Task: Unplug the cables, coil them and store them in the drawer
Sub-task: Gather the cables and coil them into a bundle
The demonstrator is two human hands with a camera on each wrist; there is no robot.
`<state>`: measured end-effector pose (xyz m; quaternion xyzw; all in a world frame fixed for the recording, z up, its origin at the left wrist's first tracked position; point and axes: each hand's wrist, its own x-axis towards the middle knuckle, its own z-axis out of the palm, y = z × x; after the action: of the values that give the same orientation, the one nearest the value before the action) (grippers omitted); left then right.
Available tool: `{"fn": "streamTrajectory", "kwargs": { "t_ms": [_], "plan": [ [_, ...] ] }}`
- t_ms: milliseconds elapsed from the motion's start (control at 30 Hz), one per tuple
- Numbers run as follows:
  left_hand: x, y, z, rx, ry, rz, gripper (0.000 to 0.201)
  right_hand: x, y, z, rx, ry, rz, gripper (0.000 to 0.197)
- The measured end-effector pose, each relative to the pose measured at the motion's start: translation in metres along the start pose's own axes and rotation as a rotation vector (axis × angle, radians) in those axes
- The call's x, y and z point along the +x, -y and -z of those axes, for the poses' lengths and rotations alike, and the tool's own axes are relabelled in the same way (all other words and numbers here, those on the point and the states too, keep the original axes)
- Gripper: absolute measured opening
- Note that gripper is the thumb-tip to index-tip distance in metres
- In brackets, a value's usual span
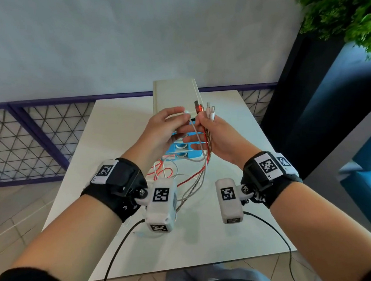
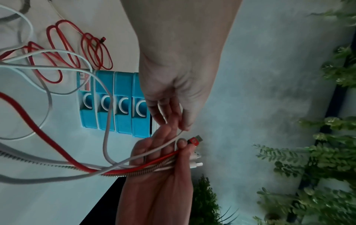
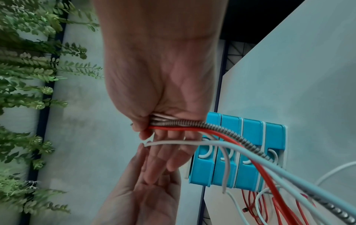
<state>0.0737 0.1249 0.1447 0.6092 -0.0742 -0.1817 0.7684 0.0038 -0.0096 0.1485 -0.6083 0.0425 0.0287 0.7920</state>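
Observation:
Above the table, my right hand [image 1: 202, 124] grips a bundle of cable ends [image 1: 204, 113]: a red USB plug [image 2: 195, 140], white plugs and a metal-sheathed cable [image 3: 192, 122]. Just left of it, my left hand [image 1: 183, 116] pinches the end of a white cable [image 2: 173, 137] that runs across the right palm. The cables hang down to loose loops on the table [image 1: 183, 180]. A thin red cable [image 2: 63, 50] lies coiled beside the blue cable holder [image 1: 190, 154], whose slots look empty. A cream drawer box [image 1: 176, 96] stands behind the hands.
The white table [image 1: 211, 239] is narrow, with its edges close on both sides. A dark planter [image 1: 300, 108] with green plants [image 1: 347, 3] stands to the right. A mesh railing [image 1: 12, 144] runs behind on the left. Black camera leads [image 1: 114, 258] trail off the front edge.

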Motion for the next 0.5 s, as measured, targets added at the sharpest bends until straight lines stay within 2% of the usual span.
{"fn": "streamTrajectory", "kwargs": {
  "t_ms": [100, 200, 367, 500],
  "plan": [
    [-0.003, -0.002, 0.001, 0.19, -0.045, -0.147, 0.019, 0.002, -0.004, 0.003, 0.015, -0.111, -0.003, 0.025],
    [-0.008, -0.005, 0.002, 0.349, 0.009, -0.222, 0.021, 0.008, -0.007, 0.006, 0.015, -0.171, 0.012, 0.03],
    [-0.016, 0.001, -0.002, 0.339, 0.114, -0.219, 0.02, 0.019, -0.003, -0.002, 0.124, -0.235, 0.057, 0.03],
    [-0.021, 0.006, -0.001, 0.37, 0.13, -0.191, 0.023, 0.023, 0.0, -0.009, 0.215, -0.242, 0.09, 0.028]
  ]
}}
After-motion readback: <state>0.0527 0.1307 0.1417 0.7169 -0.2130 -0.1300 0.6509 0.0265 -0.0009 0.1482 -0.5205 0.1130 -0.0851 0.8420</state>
